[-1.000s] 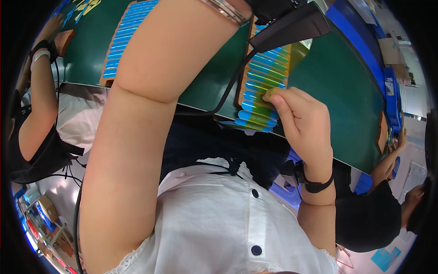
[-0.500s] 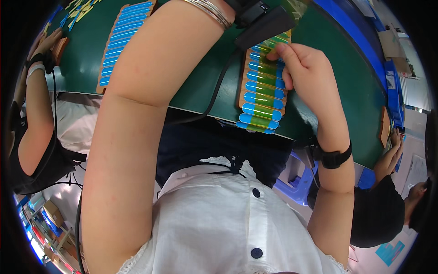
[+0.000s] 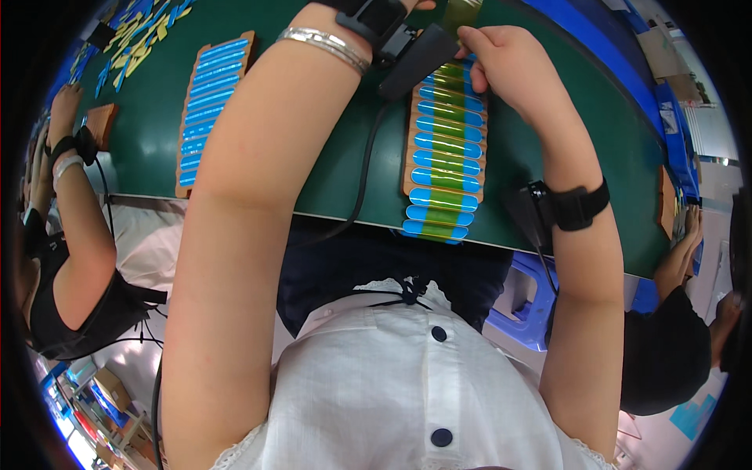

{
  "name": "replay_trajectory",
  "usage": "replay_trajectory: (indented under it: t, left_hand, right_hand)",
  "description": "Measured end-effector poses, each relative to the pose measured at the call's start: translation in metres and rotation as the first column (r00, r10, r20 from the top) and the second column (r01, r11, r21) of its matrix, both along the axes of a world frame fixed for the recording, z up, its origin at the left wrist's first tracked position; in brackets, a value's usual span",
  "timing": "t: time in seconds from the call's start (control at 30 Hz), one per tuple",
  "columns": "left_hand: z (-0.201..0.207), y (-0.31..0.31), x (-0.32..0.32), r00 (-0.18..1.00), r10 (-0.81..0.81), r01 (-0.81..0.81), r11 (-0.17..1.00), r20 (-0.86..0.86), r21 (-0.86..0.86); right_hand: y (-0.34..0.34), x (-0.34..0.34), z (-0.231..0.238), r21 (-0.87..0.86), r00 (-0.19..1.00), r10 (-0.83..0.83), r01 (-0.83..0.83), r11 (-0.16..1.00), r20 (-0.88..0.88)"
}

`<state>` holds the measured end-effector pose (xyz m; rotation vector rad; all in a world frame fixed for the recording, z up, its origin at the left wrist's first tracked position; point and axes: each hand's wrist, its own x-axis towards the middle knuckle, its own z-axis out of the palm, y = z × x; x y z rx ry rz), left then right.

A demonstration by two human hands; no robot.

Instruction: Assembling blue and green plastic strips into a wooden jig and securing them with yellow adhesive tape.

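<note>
A brown ridged board [image 3: 407, 176] lies in front of me with a row of blue, round-ended strips [image 3: 442, 178] laid across it. Translucent yellow-green tape [image 3: 446, 160] runs lengthwise over their middles, and the nearest strips stick out past the table edge. My right hand [image 3: 505, 63] is at the board's far end, fingers curled and thumb and forefinger closed at the tape's edge. Only a bit of my left hand [image 3: 425, 5] shows at the top edge, near the tape's far stretch; a black wrist device and the frame edge hide the rest.
Another board of blue strips [image 3: 211, 98] lies to the left on the green table [image 3: 337, 168]. Loose blue and yellow strips [image 3: 141, 39] are scattered at the far left. Co-workers sit on both sides. A black cable [image 3: 368, 157] hangs from my left wrist device.
Both my hands have moved farther away, toward the board's far end. My right hand has slid up along the tape. The view has shifted, showing more of the loose strips.
</note>
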<state>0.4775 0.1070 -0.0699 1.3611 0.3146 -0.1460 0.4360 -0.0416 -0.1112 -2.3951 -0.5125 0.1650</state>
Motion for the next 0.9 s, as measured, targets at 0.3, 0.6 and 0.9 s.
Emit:
replay_trajectory:
  t: [0.3, 0.6, 0.9]
  left_hand:
    - [-0.025, 0.001, 0.027, 0.983, -0.181, 0.172, 0.97, -0.042, -0.17]
    - [0.082, 0.043, 0.002, 0.475, -0.558, 0.865, 0.438, 0.68, -0.245]
    - [0.087, 0.091, -0.02, 0.683, -0.477, 0.696, 0.655, 0.553, -0.296]
  right_hand:
    - [-0.036, 0.037, -0.02, 0.123, 0.972, -0.209, 0.221, 0.967, -0.103]
    - [-0.031, -0.013, -0.029, -0.354, 0.789, 0.499, -0.379, 0.855, 0.359]
    - [-0.177, -0.015, -0.024, -0.529, 0.944, 0.171, 0.005, 0.848, 0.282]
